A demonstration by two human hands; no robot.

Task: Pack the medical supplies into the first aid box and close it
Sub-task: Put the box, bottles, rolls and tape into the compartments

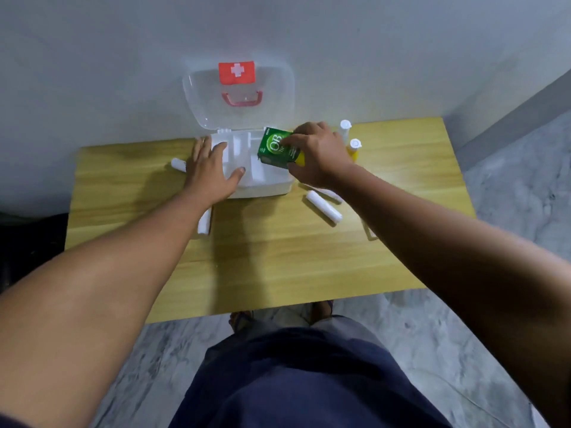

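We stand at a wooden table (278, 257) set against a grey wall. The white first aid box (262, 190) sits at its far edge, its clear lid (278, 97) upright against the wall. Our left hand (210, 171) lies flat with spread fingers on the box's left side. Our right hand (321, 152) grasps a green carton (273, 148) over the box's far right corner. White rolls lie around the box: one to the left (178, 164), one near-left (204, 223), and two near-right (323, 209). Two white-capped bottles (354, 147) stand just right of the box.
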